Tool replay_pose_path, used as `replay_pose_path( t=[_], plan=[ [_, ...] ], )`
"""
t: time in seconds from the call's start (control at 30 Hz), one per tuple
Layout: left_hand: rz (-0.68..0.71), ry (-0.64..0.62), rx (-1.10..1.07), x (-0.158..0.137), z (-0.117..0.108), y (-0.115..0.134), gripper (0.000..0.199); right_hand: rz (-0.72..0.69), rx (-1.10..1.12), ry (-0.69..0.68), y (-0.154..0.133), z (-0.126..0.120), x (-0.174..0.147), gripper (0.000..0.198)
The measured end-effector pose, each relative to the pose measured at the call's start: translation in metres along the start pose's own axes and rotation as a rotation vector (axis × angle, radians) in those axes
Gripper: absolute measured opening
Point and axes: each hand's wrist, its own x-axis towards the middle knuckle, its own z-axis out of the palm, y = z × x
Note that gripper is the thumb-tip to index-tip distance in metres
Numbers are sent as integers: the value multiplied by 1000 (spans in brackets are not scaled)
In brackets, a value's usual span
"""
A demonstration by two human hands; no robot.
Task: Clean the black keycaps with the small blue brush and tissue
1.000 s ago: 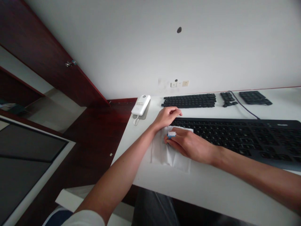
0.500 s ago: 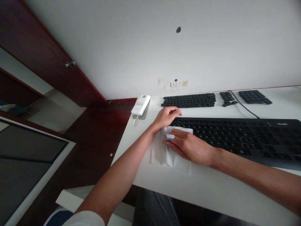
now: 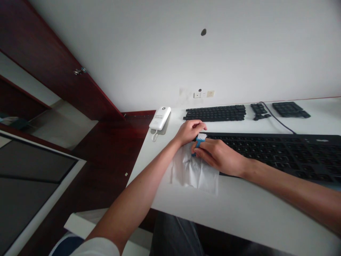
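Observation:
My right hand (image 3: pixel 220 154) is closed around a small blue brush (image 3: pixel 199 139) whose white bristles point up between thumb and fingers. It is over the left end of a black keyboard (image 3: pixel 269 151), whose keycaps are off at least in part. Under and beside this hand, a crumpled white tissue (image 3: pixel 201 176) lies on the desk. At the keyboard's back left corner, my left hand (image 3: pixel 189 132) rests with its fingers curled against the edge. Its fingertips are partly hidden.
Loose black keycaps lie in groups behind the keyboard: a large block (image 3: pixel 215 113), a small cluster (image 3: pixel 259 111) and a number-pad block (image 3: pixel 290 109). A dark cable (image 3: pixel 279 122) runs between them. A white power bank (image 3: pixel 160 119) with a short strap sits near the desk's left edge.
My right hand has lifted off the tissue and moved up toward my left hand, turning the brush so its bristles point upward. The left hand has barely moved.

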Motion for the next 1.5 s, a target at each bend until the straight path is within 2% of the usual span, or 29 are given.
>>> replay_pose_path(
  t=[0.2,0.37,0.77,1.27,1.4,1.5],
  plan=[
    [-10,1,13,-1,-1,3,33,-21,-64,7,-3,0,-1,31],
    [-15,-7,57,-2,-1,6,35,-21,-64,73,-9,-1,-2,27],
    [17,4,49,0,0,2,35,-24,-46,-56,-7,2,-1,32],
    [2,5,54,-2,-1,5,34,-10,-46,-34,-10,4,-2,31],
    [5,3,25,-1,0,1,34,58,-40,3,-9,6,-4,29],
    [-5,4,-15,-1,0,2,33,173,114,43,-11,2,0,28]
  ],
)
